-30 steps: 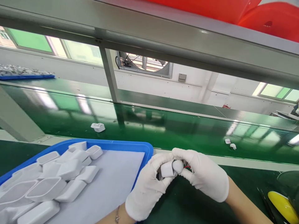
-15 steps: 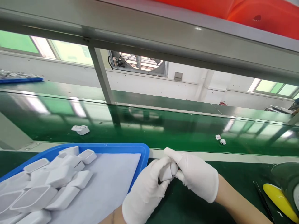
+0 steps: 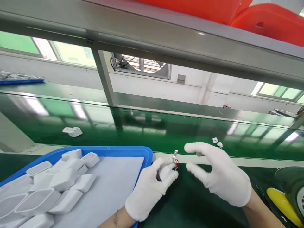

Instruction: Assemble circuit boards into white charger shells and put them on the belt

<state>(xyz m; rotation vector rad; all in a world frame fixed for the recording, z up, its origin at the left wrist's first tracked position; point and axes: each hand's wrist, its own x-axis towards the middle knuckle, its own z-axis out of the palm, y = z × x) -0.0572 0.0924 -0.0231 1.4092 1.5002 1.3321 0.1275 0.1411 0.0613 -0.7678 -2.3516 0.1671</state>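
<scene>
Clock centred on white piece (image 3: 164,173) in left grip (image 3: 148,190).
Free: gap at 3, running to the spread right grip (image 3: 220,177); bare table (image 3: 182,202) at 5; green belt (image 3: 166,140), open stretch at 12; bare sheet (image 3: 116,182) at 9.
Obstacles: blue tray rim (image 3: 143,167), 9, just beside left grip; heaped white housings (image 3: 65,180), 9, farther off; post (image 3: 104,77), 11; shelf beam (image 3: 166,39), 12, overhead; small white parts (image 3: 217,142), 2; yellow object (image 3: 282,204), between 3 and 4.

Left of the left hand (image 3: 148,191), a tray (image 3: 106,151) holds shells (image 3: 63,180).
</scene>
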